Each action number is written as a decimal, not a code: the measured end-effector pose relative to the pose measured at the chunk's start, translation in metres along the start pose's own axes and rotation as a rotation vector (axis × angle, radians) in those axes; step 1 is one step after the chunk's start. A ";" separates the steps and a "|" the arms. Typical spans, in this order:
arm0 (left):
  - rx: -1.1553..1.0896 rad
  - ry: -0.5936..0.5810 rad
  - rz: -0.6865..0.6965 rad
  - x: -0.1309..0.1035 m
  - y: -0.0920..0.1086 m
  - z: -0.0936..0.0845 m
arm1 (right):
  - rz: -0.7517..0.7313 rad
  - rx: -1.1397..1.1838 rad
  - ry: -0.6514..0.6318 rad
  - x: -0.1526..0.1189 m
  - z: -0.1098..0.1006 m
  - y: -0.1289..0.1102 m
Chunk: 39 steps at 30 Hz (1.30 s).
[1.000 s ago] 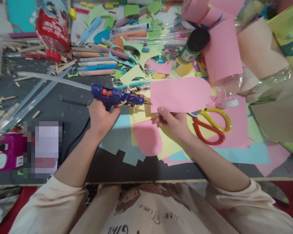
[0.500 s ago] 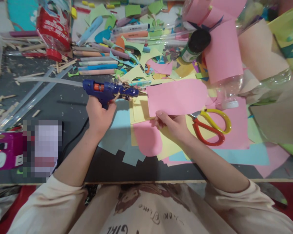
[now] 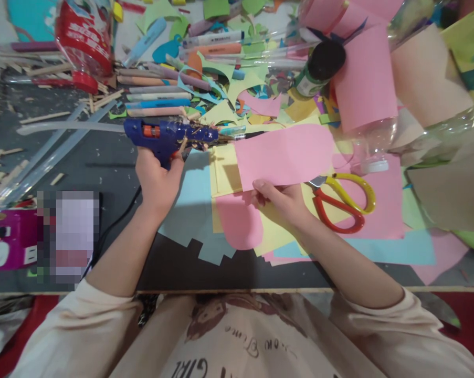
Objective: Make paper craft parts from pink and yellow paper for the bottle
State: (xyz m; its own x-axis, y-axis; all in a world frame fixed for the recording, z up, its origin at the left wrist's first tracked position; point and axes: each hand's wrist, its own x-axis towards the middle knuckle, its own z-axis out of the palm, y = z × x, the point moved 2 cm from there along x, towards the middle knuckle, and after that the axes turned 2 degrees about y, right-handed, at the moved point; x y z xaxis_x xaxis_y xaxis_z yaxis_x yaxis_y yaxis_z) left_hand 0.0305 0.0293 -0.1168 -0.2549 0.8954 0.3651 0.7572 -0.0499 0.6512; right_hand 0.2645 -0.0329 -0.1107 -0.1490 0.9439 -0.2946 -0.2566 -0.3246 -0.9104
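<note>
In the head view, the left hand (image 3: 158, 176) has its fingers closed about the handle of a glue gun (image 3: 154, 135). The gun's body is dark blue with an orange-red part on its side. Its front end is crusted with straw-coloured splinters and shiny glue. A long, cloudy glue stick (image 3: 71, 127) projects from the rear, bending slightly downward. The metal nozzle points toward the upper left corner of a pink paper (image 3: 286, 155); from here I cannot tell whether they touch.

The right hand (image 3: 278, 199) pinches that paper by its lower left edge, thumb on top, other fingers partly hidden beneath. The sheet is plain and smooth, straight on the left, rounded on the right, held above the littered table (image 3: 174, 270) in front of the person. Below its left end lies yellow paper (image 3: 226, 168), with a rounded pink piece (image 3: 240, 223) nearer the person. Scissors (image 3: 319, 202), one handle red, one yellow, lie just beside the right wrist.
</note>
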 end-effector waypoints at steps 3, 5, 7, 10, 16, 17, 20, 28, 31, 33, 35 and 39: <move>-0.025 0.043 0.005 0.003 0.001 -0.005 | -0.022 0.042 -0.010 0.000 -0.001 0.001; -0.022 0.056 0.007 0.006 -0.001 -0.008 | -0.047 0.057 0.016 0.001 -0.003 0.000; 0.002 0.065 0.006 0.012 -0.005 -0.012 | -0.061 0.070 0.046 0.001 -0.004 -0.001; 0.057 0.112 -0.027 0.026 -0.010 -0.024 | -0.086 0.088 0.073 0.002 -0.004 -0.004; 0.199 -0.158 -0.189 0.044 0.007 -0.067 | -0.190 0.040 0.181 0.006 -0.004 -0.008; 0.261 -0.211 -0.253 0.044 0.009 -0.074 | -0.196 0.039 0.198 0.007 -0.004 -0.008; 0.486 -0.369 -0.377 0.043 0.010 -0.083 | -0.177 0.069 0.232 0.009 -0.005 -0.007; 0.435 -0.201 0.023 0.035 0.032 -0.073 | -0.214 0.098 0.242 0.013 -0.006 -0.005; 0.321 -0.510 0.012 0.020 0.054 -0.045 | -0.243 0.135 0.289 0.015 -0.006 -0.004; 0.350 -0.666 0.021 0.008 0.067 -0.025 | -0.251 0.134 0.314 0.017 -0.006 -0.002; 0.349 -0.714 0.102 0.000 0.075 -0.009 | -0.252 0.136 0.326 0.017 -0.006 -0.001; 0.320 -0.717 0.194 -0.002 0.071 0.003 | -0.246 0.162 0.316 0.017 -0.007 -0.001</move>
State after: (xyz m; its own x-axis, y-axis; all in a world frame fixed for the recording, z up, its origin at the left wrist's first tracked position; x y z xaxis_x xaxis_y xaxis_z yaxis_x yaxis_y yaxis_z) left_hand 0.0868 0.0258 -0.0734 0.2639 0.9551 -0.1349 0.9117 -0.2014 0.3582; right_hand 0.2693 -0.0165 -0.1173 0.2289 0.9582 -0.1718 -0.3983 -0.0688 -0.9147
